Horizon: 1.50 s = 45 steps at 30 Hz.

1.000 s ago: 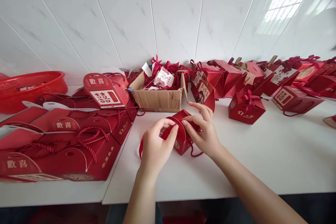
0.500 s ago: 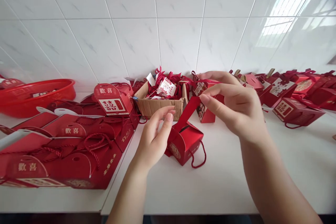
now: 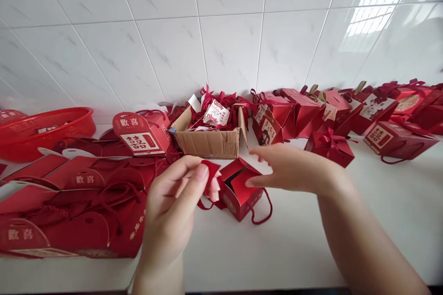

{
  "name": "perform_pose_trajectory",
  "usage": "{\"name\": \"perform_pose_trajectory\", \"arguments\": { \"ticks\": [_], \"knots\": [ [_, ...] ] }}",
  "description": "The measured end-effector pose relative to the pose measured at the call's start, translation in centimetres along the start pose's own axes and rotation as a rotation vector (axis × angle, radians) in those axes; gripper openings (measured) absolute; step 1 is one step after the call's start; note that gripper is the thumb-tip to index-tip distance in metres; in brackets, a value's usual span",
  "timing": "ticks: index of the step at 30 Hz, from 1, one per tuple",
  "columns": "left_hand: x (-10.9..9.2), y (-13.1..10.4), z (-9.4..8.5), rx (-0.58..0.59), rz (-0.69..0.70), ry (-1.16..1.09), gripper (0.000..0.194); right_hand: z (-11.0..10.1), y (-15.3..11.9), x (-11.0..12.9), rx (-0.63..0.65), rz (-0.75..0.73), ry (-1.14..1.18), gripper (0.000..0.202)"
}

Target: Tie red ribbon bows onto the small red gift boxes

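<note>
A small red gift box (image 3: pixel 242 200) stands on the white table, its top flaps parted around a dark gap. A twisted red cord handle (image 3: pixel 265 219) hangs from its right side. To the left of the box, my left hand (image 3: pixel 176 207) pinches the end of a red ribbon (image 3: pixel 211 173) between thumb and fingers. The ribbon's other end is hidden by the hand and box. My right hand (image 3: pixel 294 170) hovers over the box's right side, thumb and fingers apart, holding nothing. Its thumb is close to the box's top; I cannot tell if they touch.
Behind is a cardboard box (image 3: pixel 207 143) filled with red ribbons and printed tags. Several flat-packed red boxes (image 3: pixel 76 212) lie stacked at left, near a red basin (image 3: pixel 44 129). Finished-looking red boxes (image 3: pixel 297 106) line the tiled wall at right, another (image 3: pixel 398 143) in front.
My right hand has let go of the red strip and opened. My left hand has closed on the ribbon end and come nearer. The view has shifted slightly.
</note>
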<state>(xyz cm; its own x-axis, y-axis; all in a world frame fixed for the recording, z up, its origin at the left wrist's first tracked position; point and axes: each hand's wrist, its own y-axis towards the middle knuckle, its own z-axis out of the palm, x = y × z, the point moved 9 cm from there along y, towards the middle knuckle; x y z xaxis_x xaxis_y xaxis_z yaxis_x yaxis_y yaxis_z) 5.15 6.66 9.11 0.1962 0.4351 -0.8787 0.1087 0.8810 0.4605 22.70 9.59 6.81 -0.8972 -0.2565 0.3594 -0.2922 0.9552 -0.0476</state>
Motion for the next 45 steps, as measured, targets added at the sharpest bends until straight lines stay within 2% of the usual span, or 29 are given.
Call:
{"name": "perform_pose_trajectory", "arguments": {
  "ticks": [1, 3, 7, 9, 11, 13, 15, 18, 26, 33, 40, 45],
  "knots": [
    [-0.4, 0.0, -0.4, -0.013, 0.028, -0.011, 0.017, 1.2, 0.6, -0.6, 0.098, 0.066, -0.049, 0.044],
    [-1.3, 0.0, -1.4, -0.056, 0.079, -0.027, 0.017, 2.8, 1.5, -0.5, 0.197, 0.088, -0.066, 0.031],
    [-2.4, -0.5, -2.9, -0.163, 0.141, -0.003, 0.021, 3.4, 2.0, 2.0, 0.205, -0.029, 0.048, 0.020],
    [-2.0, -0.5, -2.9, -0.177, 0.106, 0.092, 0.022, 3.8, 1.6, 2.9, 0.247, -0.079, 0.095, 0.021],
    [-0.6, -0.2, -2.2, -0.103, 0.000, 0.288, 0.023, 4.2, 1.2, 3.6, 0.302, -0.131, 0.128, 0.024],
    [1.6, 0.2, -1.1, 0.035, -0.110, 0.530, 0.024, 4.3, 1.1, 3.9, 0.337, -0.179, 0.149, 0.026],
    [3.3, 0.5, -0.5, 0.125, -0.151, 0.713, 0.025, 4.3, 1.2, 4.0, 0.352, -0.210, 0.171, 0.026],
    [4.8, 0.7, -0.2, 0.172, -0.164, 0.849, 0.026, 4.3, 1.4, 3.8, 0.384, -0.220, 0.207, 0.024],
    [5.7, 0.7, -0.2, 0.190, -0.224, 0.805, 0.030, 4.6, 1.8, 3.9, 0.421, -0.240, 0.247, 0.027],
    [5.9, 0.7, -0.1, 0.196, -0.225, 0.864, 0.028, 4.9, 1.8, 4.2, 0.430, -0.255, 0.272, 0.031],
    [5.5, 0.7, 0.4, 0.234, -0.190, 0.888, 0.030, 5.6, 1.9, 3.6, 0.558, -0.227, 0.506, 0.041],
    [5.3, 0.7, 0.6, 0.235, -0.154, 0.875, 0.030, 5.7, 2.5, 2.9, 0.527, -0.223, 0.559, 0.036]
  ]
}}
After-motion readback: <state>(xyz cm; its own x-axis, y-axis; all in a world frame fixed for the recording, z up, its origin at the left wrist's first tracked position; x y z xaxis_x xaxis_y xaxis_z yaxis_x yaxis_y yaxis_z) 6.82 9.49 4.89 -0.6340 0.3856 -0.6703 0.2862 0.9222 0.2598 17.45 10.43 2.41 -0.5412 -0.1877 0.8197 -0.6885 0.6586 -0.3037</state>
